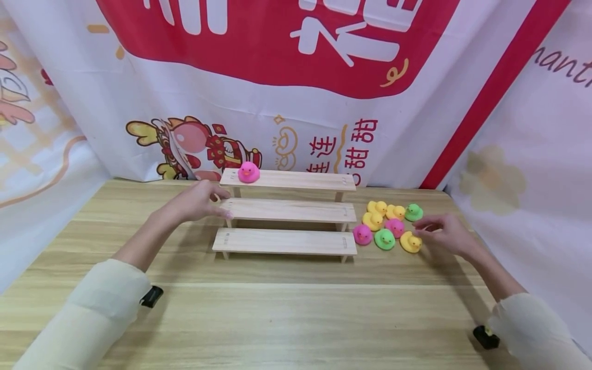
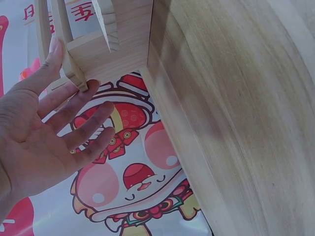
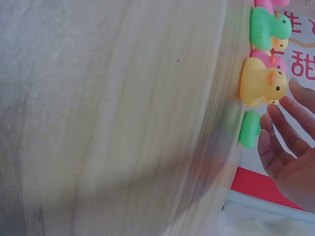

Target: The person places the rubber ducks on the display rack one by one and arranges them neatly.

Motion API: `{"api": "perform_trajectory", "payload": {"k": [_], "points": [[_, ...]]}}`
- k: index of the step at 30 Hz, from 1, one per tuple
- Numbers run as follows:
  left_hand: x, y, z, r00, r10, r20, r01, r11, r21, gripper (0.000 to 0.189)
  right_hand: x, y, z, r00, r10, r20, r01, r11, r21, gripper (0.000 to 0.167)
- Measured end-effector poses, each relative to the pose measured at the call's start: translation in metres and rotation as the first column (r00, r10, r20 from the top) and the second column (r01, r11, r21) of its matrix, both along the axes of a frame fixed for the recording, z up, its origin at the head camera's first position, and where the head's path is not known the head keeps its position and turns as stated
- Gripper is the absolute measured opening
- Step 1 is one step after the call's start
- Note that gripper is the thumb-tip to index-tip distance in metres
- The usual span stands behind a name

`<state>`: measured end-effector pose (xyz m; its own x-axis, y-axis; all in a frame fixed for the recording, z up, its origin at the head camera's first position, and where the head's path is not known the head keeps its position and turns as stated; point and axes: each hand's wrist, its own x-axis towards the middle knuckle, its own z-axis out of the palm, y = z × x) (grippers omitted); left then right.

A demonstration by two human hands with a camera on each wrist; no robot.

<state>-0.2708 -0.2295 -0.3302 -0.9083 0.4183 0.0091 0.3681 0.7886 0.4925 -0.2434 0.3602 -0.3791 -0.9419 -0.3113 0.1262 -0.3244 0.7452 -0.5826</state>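
A three-tier wooden shelf (image 1: pixel 284 240) stands on the table. My left hand (image 1: pixel 199 200) holds the left end of its middle board, thumb at the front and index finger behind; in the left wrist view that finger's tip is hidden by the board (image 2: pixel 74 69). One pink rubber duck (image 1: pixel 248 172) sits at the left of the top board. At the right, my right hand (image 1: pixel 444 234) hovers beside the duck cluster, fingers loosely bent and holding nothing. Nearest to it are a yellow duck (image 3: pixel 263 83) and a green duck (image 3: pixel 250 129).
Other yellow, pink and green ducks, including a pink one (image 1: pixel 363 235) beside the shelf's right end, sit in the cluster. A printed cloth (image 1: pixel 277 97) hangs behind the table (image 1: pixel 296 313). Another cloth (image 1: pixel 522 154) borders the right side.
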Motion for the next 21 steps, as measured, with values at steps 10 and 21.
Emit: {"api": "perform_trajectory", "payload": {"k": [10,21], "points": [[0.0006,0.002,0.0014,1.0,0.002,0.014,-0.002,1.0,0.012,0.057,0.0038,0.0028,0.0009,0.996,0.035,0.078,-0.038,0.999,0.037,0.027],[0.002,0.0033,0.0034,0.999,0.022,0.032,-0.023,0.999,0.022,0.054,0.0045,0.0017,0.0003,0.992,0.037,0.119,-0.044,0.997,0.056,0.03]]}}
